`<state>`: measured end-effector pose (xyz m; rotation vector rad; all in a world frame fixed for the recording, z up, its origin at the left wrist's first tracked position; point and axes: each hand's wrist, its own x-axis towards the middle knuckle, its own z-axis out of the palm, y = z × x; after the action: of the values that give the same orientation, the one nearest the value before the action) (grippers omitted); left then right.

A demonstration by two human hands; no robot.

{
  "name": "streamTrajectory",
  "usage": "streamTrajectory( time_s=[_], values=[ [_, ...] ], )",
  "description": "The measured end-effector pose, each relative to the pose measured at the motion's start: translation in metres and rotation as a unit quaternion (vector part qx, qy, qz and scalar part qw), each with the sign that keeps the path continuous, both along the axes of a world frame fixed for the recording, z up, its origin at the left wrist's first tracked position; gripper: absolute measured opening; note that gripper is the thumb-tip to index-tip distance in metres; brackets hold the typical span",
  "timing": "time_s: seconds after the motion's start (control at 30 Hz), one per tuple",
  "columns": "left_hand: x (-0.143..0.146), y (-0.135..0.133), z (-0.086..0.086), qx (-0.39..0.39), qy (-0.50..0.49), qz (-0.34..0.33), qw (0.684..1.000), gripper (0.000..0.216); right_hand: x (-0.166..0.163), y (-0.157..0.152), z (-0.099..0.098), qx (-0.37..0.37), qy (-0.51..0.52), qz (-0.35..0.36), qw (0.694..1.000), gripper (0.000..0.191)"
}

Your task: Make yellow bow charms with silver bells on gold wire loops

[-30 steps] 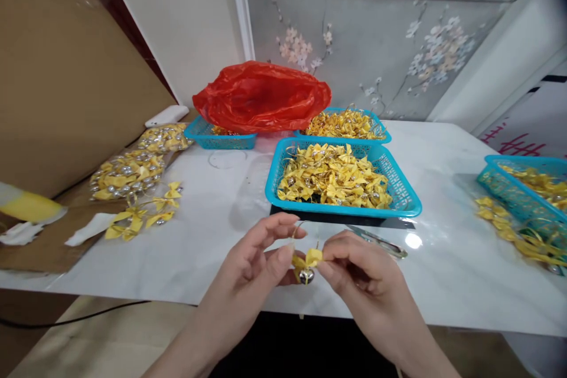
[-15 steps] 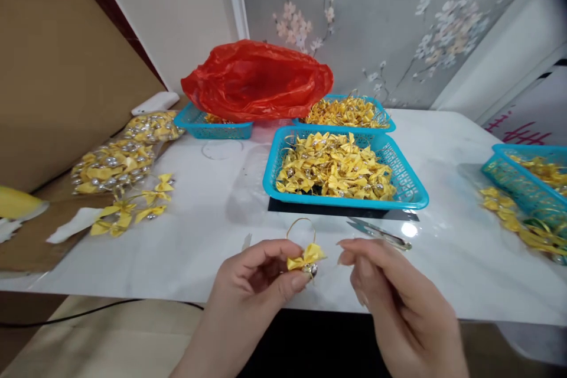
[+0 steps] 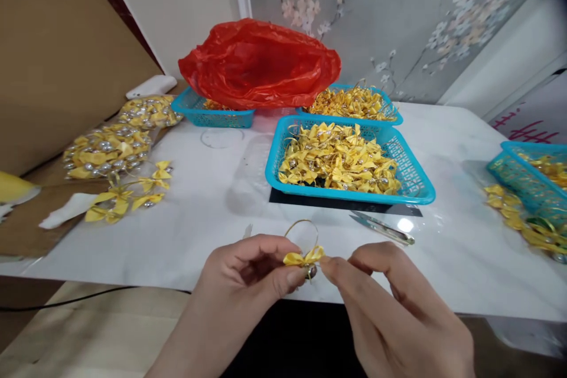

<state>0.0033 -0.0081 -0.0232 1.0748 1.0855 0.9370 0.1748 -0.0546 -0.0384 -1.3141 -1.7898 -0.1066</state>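
Observation:
My left hand (image 3: 245, 277) pinches a small yellow ribbon bow (image 3: 293, 258) between thumb and fingers, just over the table's front edge. A shiny silver bell (image 3: 312, 271) hangs under the bow's knot, and a thin gold cord loop (image 3: 305, 222) stands up above it. My right hand (image 3: 394, 301) is closed, its fingertips at the bow's right loop. Beyond that hand lies a pair of metal thread snips (image 3: 383, 228). Past the bow, a blue plastic basket (image 3: 349, 194) is heaped with finished-looking yellow bows with bells.
A red plastic bag (image 3: 261, 65) stands open over a second blue basket (image 3: 228, 119). Another blue basket (image 3: 392, 112) is behind, and one (image 3: 509, 168) is at right. Clear bags of bows with bells (image 3: 106, 150) and loose bows (image 3: 110, 204) lie at left on the white table (image 3: 208, 189).
My right hand has moved left, from apart to fingertips touching the bow's right loop. My left hand still holds the bow. The view has tilted slightly down.

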Motion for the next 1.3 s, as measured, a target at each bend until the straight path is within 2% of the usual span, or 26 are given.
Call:
streamTrajectory(
  time_s=[0.17, 0.3, 0.47, 1.0, 1.17, 1.3],
  values=[
    [0.0, 0.001, 0.0, 0.014, 0.019, 0.01, 1.0, 0.01, 0.0, 0.001, -0.005, 0.023, -0.018, 0.007, 1.0, 0.023],
    [0.002, -0.001, 0.002, 0.013, 0.025, 0.014, 0.999, 0.011, 0.0, 0.002, -0.001, 0.036, -0.028, 0.007, 0.999, 0.02],
    [0.002, -0.001, 0.006, -0.001, 0.035, 0.025, 0.999, 0.014, 0.0, -0.001, 0.007, 0.019, -0.019, 0.02, 0.999, 0.015],
    [0.003, 0.003, 0.007, 0.057, 0.095, 0.002, 0.994, 0.014, 0.001, 0.001, 0.009, -0.019, -0.029, 0.026, 0.999, 0.02],
    [0.003, 0.001, 0.004, 0.112, 0.12, 0.009, 0.986, 0.017, -0.001, 0.003, 0.006, -0.013, -0.027, 0.02, 0.999, 0.022],
    [0.003, -0.001, 0.005, 0.168, 0.158, 0.028, 0.973, 0.028, -0.003, 0.002, 0.003, -0.029, -0.02, 0.005, 0.999, 0.024]
  ],
)
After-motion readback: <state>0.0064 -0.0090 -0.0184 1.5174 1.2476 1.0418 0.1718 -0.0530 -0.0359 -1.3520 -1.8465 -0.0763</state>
